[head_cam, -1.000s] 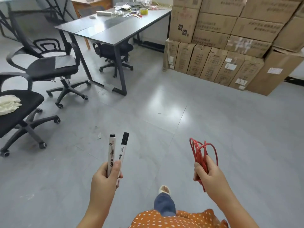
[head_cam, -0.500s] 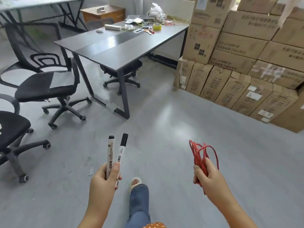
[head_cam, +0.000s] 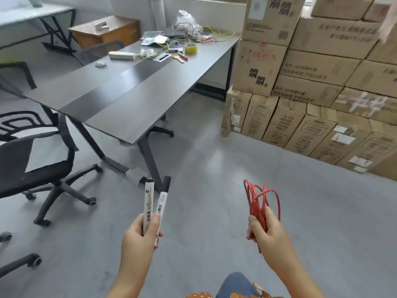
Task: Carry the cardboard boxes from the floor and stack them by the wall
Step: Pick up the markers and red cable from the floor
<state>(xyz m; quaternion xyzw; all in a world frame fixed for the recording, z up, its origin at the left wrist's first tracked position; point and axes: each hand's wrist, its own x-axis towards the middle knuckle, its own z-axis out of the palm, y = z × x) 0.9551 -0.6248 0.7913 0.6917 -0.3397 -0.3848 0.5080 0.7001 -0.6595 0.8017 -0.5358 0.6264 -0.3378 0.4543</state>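
Observation:
Brown cardboard boxes [head_cam: 318, 82] are stacked several layers high against the wall at the right, with a bottom row [head_cam: 285, 125] standing on the grey floor. My left hand [head_cam: 139, 237] grips two white markers [head_cam: 152, 203] with black caps, held upright. My right hand [head_cam: 268, 231] grips a coil of red cable [head_cam: 257, 198]. Both hands are low in front of me, well short of the boxes.
A long dark grey desk [head_cam: 133, 87] stands ahead to the left, with wires, a tape roll [head_cam: 190, 48] and small items at its far end. Black office chairs [head_cam: 28, 164] stand on the left. A wooden cabinet [head_cam: 107, 32] stands behind. Open grey floor [head_cam: 225, 164] lies between me and the boxes.
I have walked forward, so the desk and the box stack are nearer and larger. Both hands keep the same hold on the markers and the red cable.

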